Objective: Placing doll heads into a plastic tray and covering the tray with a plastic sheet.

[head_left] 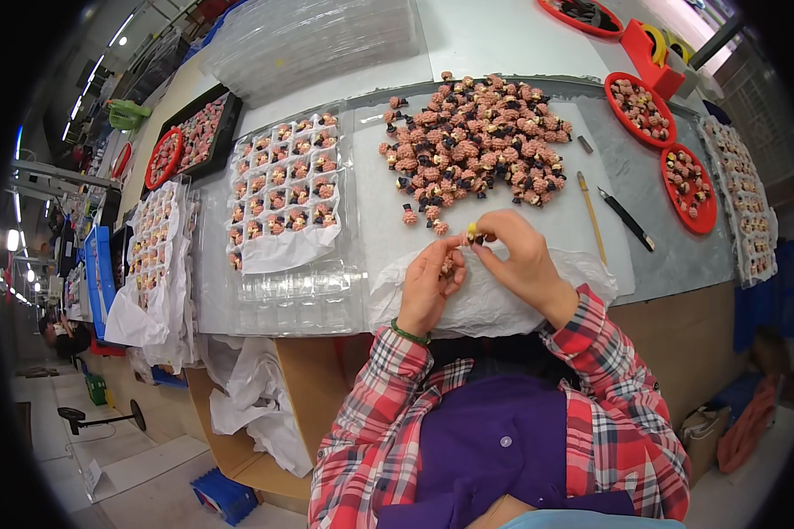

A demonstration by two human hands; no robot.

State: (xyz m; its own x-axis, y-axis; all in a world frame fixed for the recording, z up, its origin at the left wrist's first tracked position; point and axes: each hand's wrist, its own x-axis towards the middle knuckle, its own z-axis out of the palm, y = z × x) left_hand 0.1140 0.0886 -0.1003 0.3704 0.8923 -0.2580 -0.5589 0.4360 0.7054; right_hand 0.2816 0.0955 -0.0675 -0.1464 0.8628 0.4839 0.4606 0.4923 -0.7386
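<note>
Grey tabletop (688,264) in a workroom, lights (12,240) far left; small figurine (473,231) gripped at frame centre.
Pink figurine pile (485,137) upper centre. Held piece: yellow, dark and pinkish, mostly covered; yellow end toward top of frame, exact long axis cannot tell. Hands: right hand (525,263) pinches it thumb-to-forefinger; left hand (427,284) curled, fingertips gripping its left side.

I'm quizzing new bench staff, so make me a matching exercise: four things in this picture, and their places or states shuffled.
1. Heap of pink pieces
2. Cardboard box
3. Green bracelet
4. Black pen-shaped tool

A. Around the left wrist
B. Right of the yellow stick
C. Directly beyond the right hand
D. Has crumpled white paper inside

Pairs: 1-C, 2-D, 3-A, 4-B
</note>
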